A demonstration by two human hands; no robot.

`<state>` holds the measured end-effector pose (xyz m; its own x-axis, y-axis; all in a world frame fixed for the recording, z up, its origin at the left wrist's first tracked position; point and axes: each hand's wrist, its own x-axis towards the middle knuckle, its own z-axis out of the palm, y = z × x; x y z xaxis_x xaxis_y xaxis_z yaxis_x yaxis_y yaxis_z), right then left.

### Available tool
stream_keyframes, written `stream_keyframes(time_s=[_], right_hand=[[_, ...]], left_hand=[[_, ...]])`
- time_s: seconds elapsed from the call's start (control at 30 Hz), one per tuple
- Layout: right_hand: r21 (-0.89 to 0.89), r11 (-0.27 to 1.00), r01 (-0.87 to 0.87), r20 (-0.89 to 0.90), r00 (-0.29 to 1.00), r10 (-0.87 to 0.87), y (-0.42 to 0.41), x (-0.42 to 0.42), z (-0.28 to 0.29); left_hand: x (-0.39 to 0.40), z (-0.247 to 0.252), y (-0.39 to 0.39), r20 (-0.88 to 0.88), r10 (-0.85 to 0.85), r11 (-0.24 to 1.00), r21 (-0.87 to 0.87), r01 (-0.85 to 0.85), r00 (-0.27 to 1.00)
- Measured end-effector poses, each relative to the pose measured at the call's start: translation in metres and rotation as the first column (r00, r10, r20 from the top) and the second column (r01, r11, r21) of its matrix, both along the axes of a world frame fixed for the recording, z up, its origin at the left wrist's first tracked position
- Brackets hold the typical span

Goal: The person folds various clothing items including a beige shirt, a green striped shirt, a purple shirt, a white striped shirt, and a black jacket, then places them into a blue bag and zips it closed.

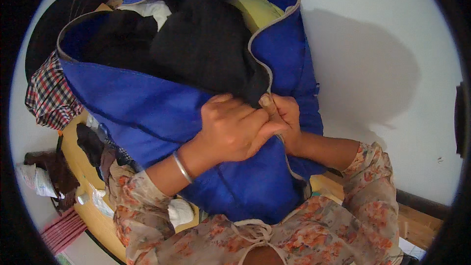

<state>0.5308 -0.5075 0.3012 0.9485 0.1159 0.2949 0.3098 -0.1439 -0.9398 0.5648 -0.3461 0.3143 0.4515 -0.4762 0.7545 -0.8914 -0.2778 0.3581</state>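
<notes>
A large blue fabric bag point(140, 106) stands upright before me with its zipped mouth gaping. Dark folded cloth point(202, 44) fills much of it, with a white cloth point(158, 11) and something yellow-green point(257, 11) showing behind. My right hand point(287, 117) pinches the zip edge point(270, 77) at the near end of the mouth, thumb on top. Close against it, my left hand point(235, 129), with a silver bangle on the wrist, is curled over the same zip edge and slightly blurred. The zip's slider is hidden by my fingers.
Beneath the bag is a yellow wooden table point(71, 143). Checked cloth point(53, 94) and a black rounded object point(48, 29) lie beyond its left side. Dark clothing point(90, 141), a white bundle point(180, 211) and a small white cylinder point(83, 198) are nearer. A white wall point(360, 62) stands right.
</notes>
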Motion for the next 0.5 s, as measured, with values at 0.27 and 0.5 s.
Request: stream_keyframes(time_s=[0.27,0.5], right_hand=[[-0.021,0.999,0.032,-0.038,0.999,-0.033,-0.002,0.005,0.012],[-0.309,0.931,0.193,0.015,0.980,-0.199,-0.029,-0.033,0.070]], left_hand=[[0.000,0.004,0.002,0.028,0.083,0.996,-0.015,-0.082,0.996],[-0.001,0.015,0.004,-0.024,0.126,0.986,0.113,-0.122,0.992]])
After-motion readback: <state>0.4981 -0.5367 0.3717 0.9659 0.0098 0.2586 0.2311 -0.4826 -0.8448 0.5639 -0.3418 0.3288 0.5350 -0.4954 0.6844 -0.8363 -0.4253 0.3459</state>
